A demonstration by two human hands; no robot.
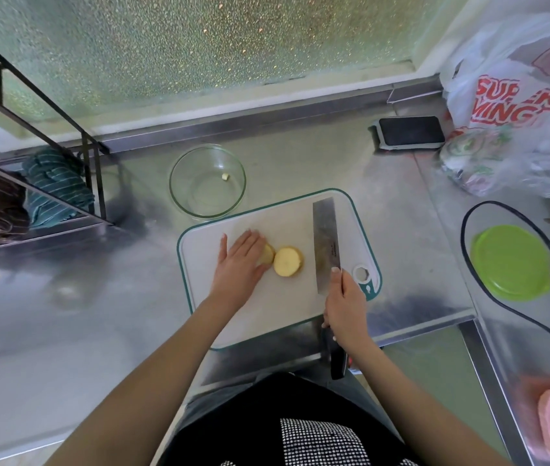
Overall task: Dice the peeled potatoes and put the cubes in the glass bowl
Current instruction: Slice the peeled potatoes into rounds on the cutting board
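A white cutting board (266, 304) with a teal rim lies on the steel counter. On it sit two pieces of peeled potato: one piece (268, 254) lies under the fingers of my left hand (240, 262), and a round piece (287, 261) lies cut face up just right of it. My right hand (345, 306) grips the black handle of a cleaver (326, 243), its blade lying flat on the board to the right of the potato. Behind the board stands the glass bowl (179, 196) with one small potato bit (225, 177) inside.
A metal rack (88, 156) with folded cloths stands at the left. A phone (409, 131) and a plastic shopping bag (515, 105) lie at the back right. A green lid (512, 262) and a black cable (468, 264) are on the right counter.
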